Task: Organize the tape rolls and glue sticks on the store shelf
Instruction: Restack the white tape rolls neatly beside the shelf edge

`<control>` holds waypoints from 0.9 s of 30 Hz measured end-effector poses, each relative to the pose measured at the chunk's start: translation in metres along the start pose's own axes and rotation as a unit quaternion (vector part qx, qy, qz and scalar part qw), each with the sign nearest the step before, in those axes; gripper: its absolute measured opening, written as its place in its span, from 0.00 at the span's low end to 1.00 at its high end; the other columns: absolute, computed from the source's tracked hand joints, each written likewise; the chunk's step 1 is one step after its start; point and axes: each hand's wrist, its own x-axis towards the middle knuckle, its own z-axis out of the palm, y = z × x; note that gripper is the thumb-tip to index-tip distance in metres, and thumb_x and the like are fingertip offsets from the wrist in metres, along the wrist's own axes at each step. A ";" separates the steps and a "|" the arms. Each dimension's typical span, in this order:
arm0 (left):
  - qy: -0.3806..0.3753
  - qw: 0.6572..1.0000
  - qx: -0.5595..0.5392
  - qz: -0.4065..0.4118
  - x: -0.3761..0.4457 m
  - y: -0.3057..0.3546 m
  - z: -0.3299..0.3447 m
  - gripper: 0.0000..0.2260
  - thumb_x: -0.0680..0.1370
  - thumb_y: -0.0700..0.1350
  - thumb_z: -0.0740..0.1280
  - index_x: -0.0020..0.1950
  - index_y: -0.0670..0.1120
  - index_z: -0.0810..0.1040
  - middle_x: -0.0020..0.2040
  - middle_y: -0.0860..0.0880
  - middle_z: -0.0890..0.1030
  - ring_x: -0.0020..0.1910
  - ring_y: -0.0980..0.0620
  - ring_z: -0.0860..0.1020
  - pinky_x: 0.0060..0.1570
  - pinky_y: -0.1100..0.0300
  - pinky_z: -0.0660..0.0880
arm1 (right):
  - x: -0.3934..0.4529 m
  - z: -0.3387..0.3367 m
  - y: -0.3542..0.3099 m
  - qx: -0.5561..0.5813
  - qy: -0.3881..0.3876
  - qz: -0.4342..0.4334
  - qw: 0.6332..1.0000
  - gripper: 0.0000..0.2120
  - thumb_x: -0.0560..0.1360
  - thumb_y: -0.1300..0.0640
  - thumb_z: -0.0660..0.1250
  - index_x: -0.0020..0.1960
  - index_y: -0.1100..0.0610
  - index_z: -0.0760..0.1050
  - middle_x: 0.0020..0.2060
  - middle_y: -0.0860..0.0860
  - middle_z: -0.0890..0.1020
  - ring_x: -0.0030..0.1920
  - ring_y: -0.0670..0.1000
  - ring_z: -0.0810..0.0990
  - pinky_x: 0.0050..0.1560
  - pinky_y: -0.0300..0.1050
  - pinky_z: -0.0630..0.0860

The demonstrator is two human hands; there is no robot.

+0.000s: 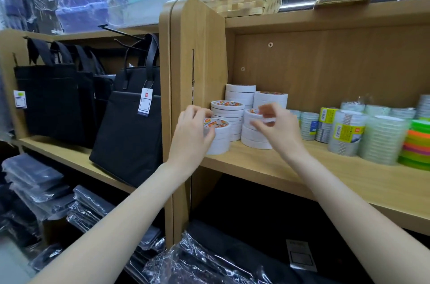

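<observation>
White tape stacks [235, 116]: at left end of wooden shelf [349, 181], close beside side panel [197, 55], several piles touching each other.
Left hand [194, 132]: fingers curled around front-left stack [217, 137], clamped on its upper rolls.
Right hand [277, 125]: fingers closed on top roll [267, 118] of front-right stack; blurred, exact grip hard to tell.
Clear tape packs [344, 132]: further right, standing upright.
Glue sticks: not seen.
Risk: probably stack toppling or sliding off front edge if pushed unevenly; tall piles look unstable.
</observation>
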 end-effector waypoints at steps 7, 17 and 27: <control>-0.133 0.989 0.057 0.038 0.060 0.013 0.031 0.15 0.79 0.42 0.61 0.65 0.44 0.72 0.63 0.47 0.73 0.61 0.47 0.69 0.57 0.59 0.65 | 0.016 -0.021 0.027 -0.042 -0.104 0.159 0.981 0.35 0.70 0.53 0.73 0.70 0.61 0.61 0.67 0.55 0.70 0.67 0.55 0.68 0.59 0.43 0.66; -0.202 0.978 0.042 -0.044 0.097 0.000 0.054 0.12 0.78 0.41 0.62 0.60 0.45 0.79 0.59 0.45 0.79 0.58 0.47 0.75 0.48 0.61 0.67 | 0.028 -0.010 0.038 -0.055 -0.117 0.134 0.983 0.35 0.70 0.49 0.72 0.69 0.62 0.61 0.66 0.55 0.72 0.66 0.53 0.69 0.58 0.42 0.67; -0.153 0.982 -0.106 0.016 0.110 0.022 0.048 0.08 0.77 0.40 0.65 0.54 0.43 0.82 0.52 0.49 0.82 0.54 0.52 0.77 0.49 0.69 0.68 | 0.038 -0.019 0.049 0.071 -0.087 0.153 0.982 0.41 0.70 0.51 0.73 0.74 0.55 0.54 0.71 0.54 0.64 0.69 0.53 0.66 0.68 0.51 0.65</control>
